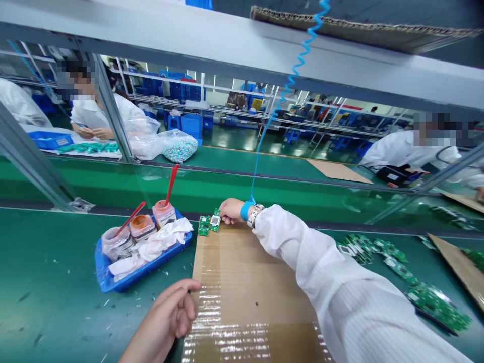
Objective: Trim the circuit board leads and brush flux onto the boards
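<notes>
My right hand [231, 209], with a blue wrist strap and a metal watch, is at the far left corner of a taped cardboard sheet [257, 282]. Its fingers pinch the edge of a small green circuit board [215, 222] carrying a pale square part. Close beside that board, to the left, lies another green circuit board [203, 226] on the cardboard. My left hand [171, 308] hovers by the sheet's left edge, holding nothing. Its index finger points out and the other fingers are loosely bent.
On the left, a blue tray [143, 269] holds small jars, red sticks and white cloths. Many circuit boards [434, 302] lie at right, near a black pen-like tool [434, 320]. A coiled blue cord [293, 75] runs up from my right wrist. Co-workers sit across the bench.
</notes>
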Tool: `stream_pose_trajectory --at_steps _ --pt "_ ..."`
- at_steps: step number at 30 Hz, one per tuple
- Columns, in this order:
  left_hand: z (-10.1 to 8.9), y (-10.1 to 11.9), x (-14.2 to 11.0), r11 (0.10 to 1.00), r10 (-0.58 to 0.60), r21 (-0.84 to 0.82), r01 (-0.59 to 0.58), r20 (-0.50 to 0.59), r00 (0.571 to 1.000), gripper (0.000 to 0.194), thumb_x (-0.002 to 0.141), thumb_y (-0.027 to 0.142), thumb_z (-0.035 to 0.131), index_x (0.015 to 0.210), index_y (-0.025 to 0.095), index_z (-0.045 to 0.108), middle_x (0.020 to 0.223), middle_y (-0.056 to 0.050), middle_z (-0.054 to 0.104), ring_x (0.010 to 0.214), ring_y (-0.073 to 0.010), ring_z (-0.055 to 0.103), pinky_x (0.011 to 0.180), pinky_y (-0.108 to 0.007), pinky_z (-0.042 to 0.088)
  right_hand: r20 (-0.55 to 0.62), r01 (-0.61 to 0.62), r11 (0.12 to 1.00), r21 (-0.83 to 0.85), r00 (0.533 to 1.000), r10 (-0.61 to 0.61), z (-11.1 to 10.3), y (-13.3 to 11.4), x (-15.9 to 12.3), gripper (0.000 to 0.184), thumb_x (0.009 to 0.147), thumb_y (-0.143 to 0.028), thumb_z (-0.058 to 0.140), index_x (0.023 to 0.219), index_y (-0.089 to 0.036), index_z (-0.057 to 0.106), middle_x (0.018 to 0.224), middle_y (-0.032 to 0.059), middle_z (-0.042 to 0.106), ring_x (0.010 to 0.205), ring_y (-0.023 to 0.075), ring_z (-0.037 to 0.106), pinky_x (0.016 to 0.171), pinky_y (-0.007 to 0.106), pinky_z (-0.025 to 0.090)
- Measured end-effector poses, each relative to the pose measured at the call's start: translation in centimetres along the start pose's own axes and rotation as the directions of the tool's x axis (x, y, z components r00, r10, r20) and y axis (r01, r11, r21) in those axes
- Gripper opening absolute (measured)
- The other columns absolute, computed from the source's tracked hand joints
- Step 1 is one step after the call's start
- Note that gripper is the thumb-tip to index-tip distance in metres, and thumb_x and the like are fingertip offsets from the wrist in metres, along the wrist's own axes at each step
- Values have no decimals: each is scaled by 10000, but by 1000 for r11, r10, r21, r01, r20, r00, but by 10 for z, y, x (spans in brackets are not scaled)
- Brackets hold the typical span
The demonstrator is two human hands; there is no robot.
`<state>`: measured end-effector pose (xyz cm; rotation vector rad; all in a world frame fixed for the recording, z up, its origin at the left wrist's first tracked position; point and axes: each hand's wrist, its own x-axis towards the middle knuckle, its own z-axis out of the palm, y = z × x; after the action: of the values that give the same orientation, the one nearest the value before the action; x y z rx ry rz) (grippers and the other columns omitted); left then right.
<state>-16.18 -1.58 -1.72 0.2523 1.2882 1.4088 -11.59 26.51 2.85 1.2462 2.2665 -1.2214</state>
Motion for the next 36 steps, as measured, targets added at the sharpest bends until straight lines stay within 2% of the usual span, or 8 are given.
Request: stream_pose_trajectory --at_steps 8,13,19,25,28,29,31,36 --pt "-2 -1 1 1000 8 17 -8 -2 1000 483 563 542 756 822 145 661 490 31 547 369 -43 383 401 -171 202 -50 55 957 -286 996 -72 -7 4 -4 293 889 -335 546 1125 -162 564 1113 72 597 954 190 595 791 387 525" --pt "-5 -2 1 1000 15 26 -14 -26 1000 445 581 513 745 825 152 659 501 33 546 376 -47 386 406 -175 201 -61 203 876 -438 965 -254 -5 9 -3 329 895 -342 532 1170 -161 540 1161 81 572 981 190 584 826 401 511" --pt "-8 -2 1 999 25 49 -24 -35 999 399 609 497 733 827 172 657 530 41 541 413 -57 407 437 -185 235 12 381 707 -596 885 -466 1 19 -6 563 622 -265 775 1155 -202 606 1120 73 585 1001 227 570 825 297 446" --pt "-6 7 2 961 72 271 -53 -62 995 447 610 536 655 852 160 630 569 37 521 480 -98 424 467 -217 301 38 380 613 -693 868 -495 1 26 -7 369 704 -303 696 1048 -175 648 1046 73 611 944 205 591 761 269 439" --pt "2 27 0 740 186 651 -168 42 982 451 725 543 502 927 156 614 615 15 543 570 -144 509 536 -248 395 73 375 573 -729 875 -479 -1 28 -14 317 795 -340 633 1051 -154 618 1076 76 604 959 197 582 815 338 463" --pt "8 37 1 579 234 784 -224 104 967 436 776 517 444 959 159 611 645 1 573 625 -160 549 587 -260 429 89 373 562 -738 879 -468 -2 28 -17 304 828 -349 603 1057 -151 607 1079 73 605 962 193 581 830 368 470" --pt "23 58 7 57 327 975 -216 186 927 367 878 396 341 1048 201 601 790 -13 657 744 -166 611 663 -268 460 121 371 548 -750 891 -438 -4 29 -23 284 874 -358 555 1064 -151 594 1074 67 609 960 184 585 841 400 485" --pt "65 93 56 -301 381 952 -52 170 909 234 891 268 470 1028 158 624 1014 -95 650 984 -249 590 861 -442 446 163 355 543 -761 915 -370 -10 25 -29 285 897 -354 529 1084 -148 584 1085 67 607 951 179 597 828 391 508"
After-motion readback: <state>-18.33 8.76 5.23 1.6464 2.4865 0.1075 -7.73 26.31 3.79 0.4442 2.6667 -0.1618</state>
